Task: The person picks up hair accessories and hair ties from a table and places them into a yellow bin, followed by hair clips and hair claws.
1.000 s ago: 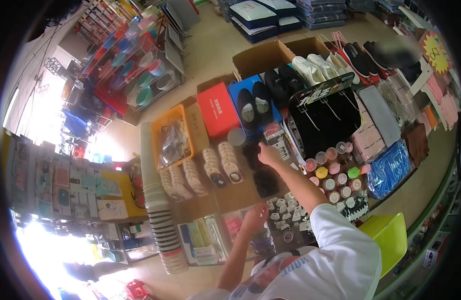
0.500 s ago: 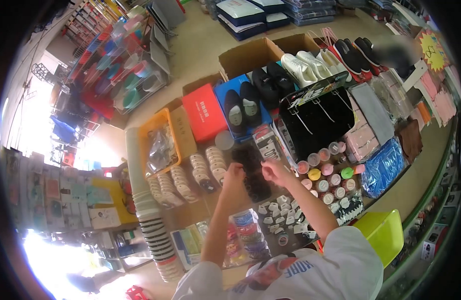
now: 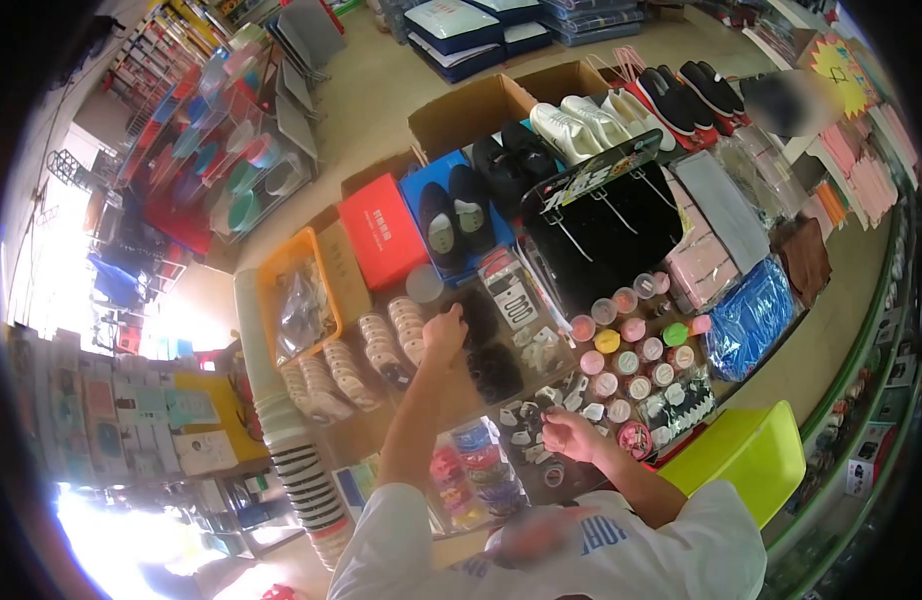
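My left hand has its fingers curled together at the left edge of the dark bundles. One black bundle lies beside its fingertips, and another black bundle sits just below. Whatever the left fingers pinch is hidden or too small to name. Lower on the table, my right hand is closed, thumb against fingers, above small white pieces scattered on a dark surface. I cannot make out anything between its fingers. A white card with dark oval shapes lies right of the upper bundle.
Rows of round cream items lie on the left, near a yellow basket. Small lidded jars stand to the right, below a black display board. Shoes on boxes line the back; a lime-green bin stands at lower right.
My right hand has moved away from the black bundles, down toward me, over the white pieces. My left hand stays at the bundles' left side. The view has shifted slightly.
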Available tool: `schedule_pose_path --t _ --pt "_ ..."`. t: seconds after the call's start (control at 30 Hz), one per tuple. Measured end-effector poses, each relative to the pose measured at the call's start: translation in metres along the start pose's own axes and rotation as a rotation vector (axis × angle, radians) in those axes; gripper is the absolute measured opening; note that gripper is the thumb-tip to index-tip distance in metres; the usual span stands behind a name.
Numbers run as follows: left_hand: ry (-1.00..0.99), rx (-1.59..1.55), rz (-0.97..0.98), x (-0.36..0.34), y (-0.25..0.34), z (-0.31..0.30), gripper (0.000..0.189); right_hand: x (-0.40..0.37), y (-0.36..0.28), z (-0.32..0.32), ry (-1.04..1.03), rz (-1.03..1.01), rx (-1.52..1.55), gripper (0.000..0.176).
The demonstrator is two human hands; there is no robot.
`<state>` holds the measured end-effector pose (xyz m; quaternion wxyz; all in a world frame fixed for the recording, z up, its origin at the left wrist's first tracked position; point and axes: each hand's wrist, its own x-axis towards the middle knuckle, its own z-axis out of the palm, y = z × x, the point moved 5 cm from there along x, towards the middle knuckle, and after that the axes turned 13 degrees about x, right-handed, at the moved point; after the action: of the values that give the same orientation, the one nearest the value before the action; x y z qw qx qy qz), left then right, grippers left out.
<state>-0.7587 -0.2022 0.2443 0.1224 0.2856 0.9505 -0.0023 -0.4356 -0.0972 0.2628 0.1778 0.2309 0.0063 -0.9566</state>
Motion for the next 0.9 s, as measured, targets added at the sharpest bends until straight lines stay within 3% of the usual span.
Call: schedule_pose_path --t 0.17,0.27,0.37,0.4,0.6,0.67,0.8,0.87,0.9 --pt "0.048 -0.087 -0.086 -0.009 -0.007 -0.001 0.028 -0.003 -0.011 -0.003 -0.114 -0.057 -0.038 0.016" --pt "0.253 -0.357 -0.073 0.017 -0.041 0.04 0.025 -0.015 -0.019 0.009 -0.087 -0.111 -0.018 0.013" --pt "-0.122 -1.193 -0.428 -0.012 -0.02 -0.016 0.018 -0.029 -0.023 0.018 -0.13 -0.136 0.02 0.016" --pt "-0.085 -1.361 -0.408 -0.029 -0.001 -0.047 0.012 -0.033 -0.023 0.019 -0.145 -0.139 0.036 0.017" --pt "-0.056 -1.679 -0.235 -0.098 0.013 -0.111 0.01 -0.05 -0.017 0.022 -0.214 -0.131 0.084 0.008" --pt "-0.011 -1.725 -0.189 -0.128 0.016 -0.123 0.008 -0.056 -0.013 0.027 -0.233 -0.152 0.049 0.013" --pt "0.088 -1.675 -0.341 -0.198 0.018 -0.127 0.009 -0.076 0.002 0.032 -0.285 -0.164 0.004 0.026" --pt "0.099 -1.516 -0.154 -0.224 -0.003 -0.091 0.011 -0.092 0.011 0.029 -0.302 -0.187 -0.004 0.029" --pt "0.012 -1.685 -0.219 -0.239 0.004 -0.081 0.013 -0.095 0.017 0.018 -0.279 -0.226 0.032 0.03"
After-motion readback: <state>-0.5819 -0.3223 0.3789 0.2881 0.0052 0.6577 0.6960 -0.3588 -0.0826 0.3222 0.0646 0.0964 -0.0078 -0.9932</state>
